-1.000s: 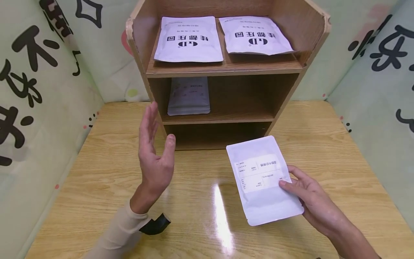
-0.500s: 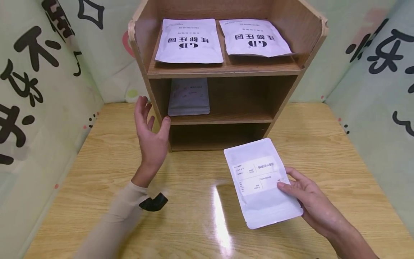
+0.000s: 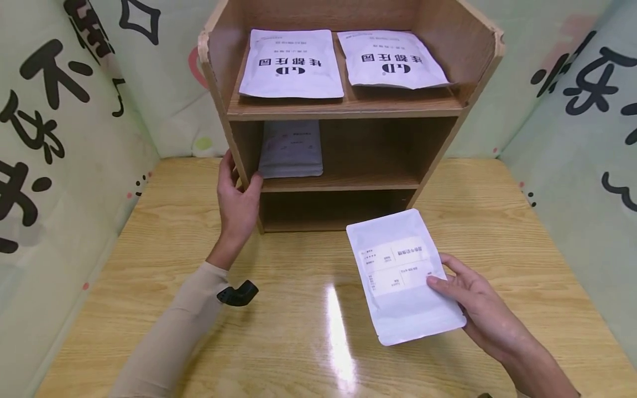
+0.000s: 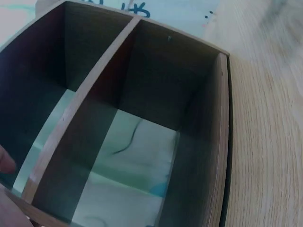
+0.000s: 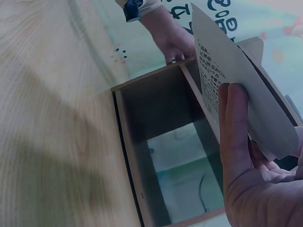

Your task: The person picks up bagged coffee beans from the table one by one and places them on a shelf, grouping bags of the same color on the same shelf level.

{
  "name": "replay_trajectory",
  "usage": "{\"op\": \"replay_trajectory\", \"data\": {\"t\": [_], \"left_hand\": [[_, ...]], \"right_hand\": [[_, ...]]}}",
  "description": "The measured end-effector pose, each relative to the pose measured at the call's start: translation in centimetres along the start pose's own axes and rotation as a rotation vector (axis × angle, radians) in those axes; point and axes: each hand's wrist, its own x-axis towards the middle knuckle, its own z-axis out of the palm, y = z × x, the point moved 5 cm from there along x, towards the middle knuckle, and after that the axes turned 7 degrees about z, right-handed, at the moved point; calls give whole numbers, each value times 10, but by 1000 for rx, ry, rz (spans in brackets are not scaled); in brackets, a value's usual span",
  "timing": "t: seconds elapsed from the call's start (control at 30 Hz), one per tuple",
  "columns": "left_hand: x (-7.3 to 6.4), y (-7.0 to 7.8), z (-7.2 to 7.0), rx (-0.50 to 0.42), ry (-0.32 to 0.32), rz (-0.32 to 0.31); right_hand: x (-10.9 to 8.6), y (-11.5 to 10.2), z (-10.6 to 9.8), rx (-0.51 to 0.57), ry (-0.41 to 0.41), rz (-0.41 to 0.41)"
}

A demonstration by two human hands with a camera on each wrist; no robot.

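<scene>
My left hand [image 3: 238, 207] grips the left side panel of the wooden shelf unit [image 3: 343, 114], thumb at the front edge and fingers round the outer side. In the left wrist view only a bit of the hand [image 4: 12, 208] shows at the lower left. My right hand [image 3: 480, 304] holds a white pouch [image 3: 403, 315] by its edge, thumb on the labelled face, in front of the shelf and above the table. From the right wrist, straight fingers [image 5: 235, 123] lie behind the pouch [image 5: 270, 113], whose other face carries small print.
Two white printed pouches [image 3: 293, 63] lie on the top shelf, side by side. One more pouch [image 3: 291, 149] is on the middle shelf at the left. Fabric walls [image 3: 64, 221] with black lettering enclose the wooden table [image 3: 293, 342] on three sides.
My left hand has moved forward from above the table and closed onto the shelf's left side panel. The right hand keeps the pouch in almost the same place.
</scene>
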Motion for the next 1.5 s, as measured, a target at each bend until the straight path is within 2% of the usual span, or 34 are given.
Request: {"op": "replay_trajectory", "data": {"t": [0.23, 0.53, 0.6, 0.77, 0.97, 1.23, 1.5], "left_hand": [[5, -10, -6, 46, -46, -31], [7, -13, -9, 92, -69, -60], [8, -18, -9, 91, -81, -60], [7, -18, -6, 80, -87, -68], [5, -18, -8, 83, -74, -65], [4, -17, -7, 58, -52, -54], [2, -18, -8, 83, -48, -40]], "right_hand": [[10, -14, 5, -21, 41, -45], [41, -51, 11, -10, 71, -166], [49, -57, 11, 21, 94, -173], [70, -69, 11, 94, 147, -179], [92, -75, 6, 127, 233, -178], [105, -77, 2, 135, 238, -171], [108, -76, 2, 204, 182, -208]]}}
